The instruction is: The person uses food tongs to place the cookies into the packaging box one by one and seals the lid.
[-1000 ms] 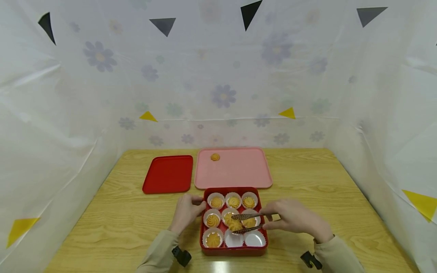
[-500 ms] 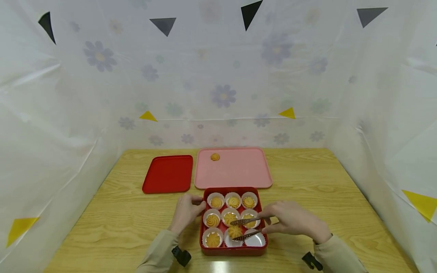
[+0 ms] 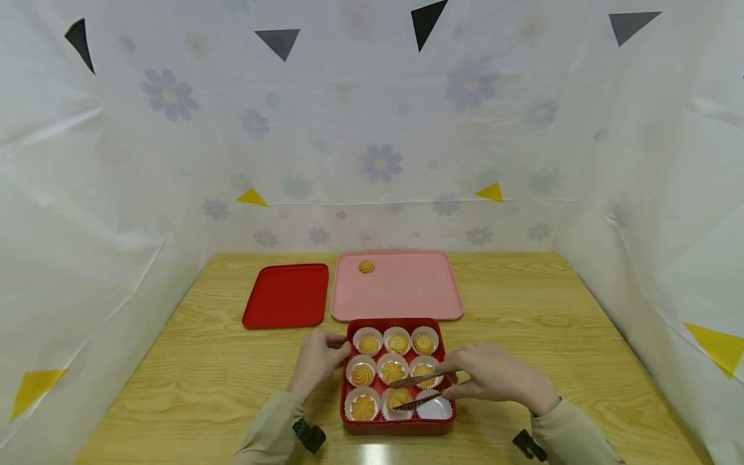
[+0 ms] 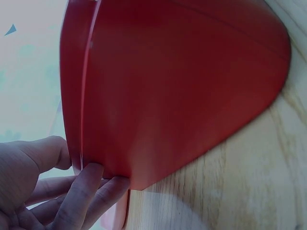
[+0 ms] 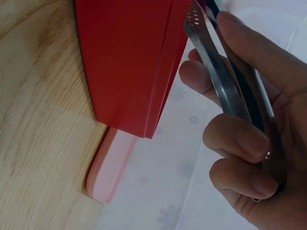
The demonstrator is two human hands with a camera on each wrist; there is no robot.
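Note:
My right hand (image 3: 494,374) holds metal tongs (image 5: 218,72) with perforated tips, its fingers curled round the arms. In the head view, the tong tips stand either side of a piped cookie (image 3: 398,396) at the front middle paper cup of a red box (image 3: 401,428). Several other white paper cups in the box hold a cookie each; the front right paper cup (image 3: 434,408) has none. My left hand (image 3: 316,363) touches the box's left side. In the left wrist view, its fairly straight fingers (image 4: 88,184) rest against the outer wall, with the thumb at the rim.
Behind the box lies a pink tray (image 3: 407,290) with one piped cookie (image 3: 366,267) near its back left. A red tray (image 3: 286,297) lies to the left of it. Patterned white sheeting (image 3: 378,129) surrounds the wooden table (image 3: 523,303) at the back and sides.
The tongs have come slightly forward and down, bringing the cookie from the edge of the centre cup into the front middle cup. My left hand and the box have stayed put.

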